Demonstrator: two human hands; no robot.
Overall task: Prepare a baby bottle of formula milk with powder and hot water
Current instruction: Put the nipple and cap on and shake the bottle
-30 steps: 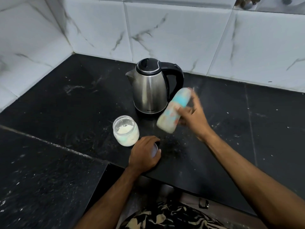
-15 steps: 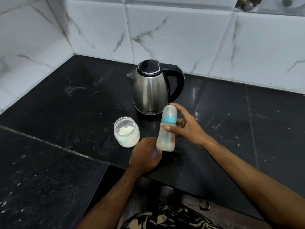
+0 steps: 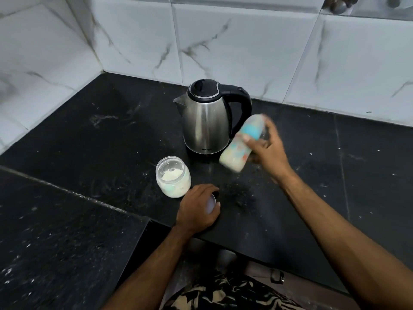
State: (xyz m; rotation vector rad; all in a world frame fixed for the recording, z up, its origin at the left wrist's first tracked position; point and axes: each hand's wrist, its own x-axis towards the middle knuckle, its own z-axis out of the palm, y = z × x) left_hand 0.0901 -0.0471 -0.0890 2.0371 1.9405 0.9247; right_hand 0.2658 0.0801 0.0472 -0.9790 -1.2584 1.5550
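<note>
My right hand (image 3: 267,151) grips a baby bottle (image 3: 240,144) with a blue collar and cap, filled with pale milk. The bottle is blurred and tilted, its top leaning up to the right, held above the counter beside the kettle (image 3: 206,118). An open glass jar of white powder (image 3: 173,176) stands on the black counter (image 3: 89,142) left of the bottle. My left hand (image 3: 197,208) rests on the counter just right of the jar, its fingers curled over a small white round lid (image 3: 211,203), mostly hidden under the palm.
White marble-pattern tiles (image 3: 234,41) form the back and left walls. The counter steps down to a lower black slab (image 3: 55,231) at the front left. The counter's front edge runs just below my left hand.
The bottle went from upright near my left hand to tilted and lifted toward the kettle, as it was a second ago. My left hand stayed on the lid.
</note>
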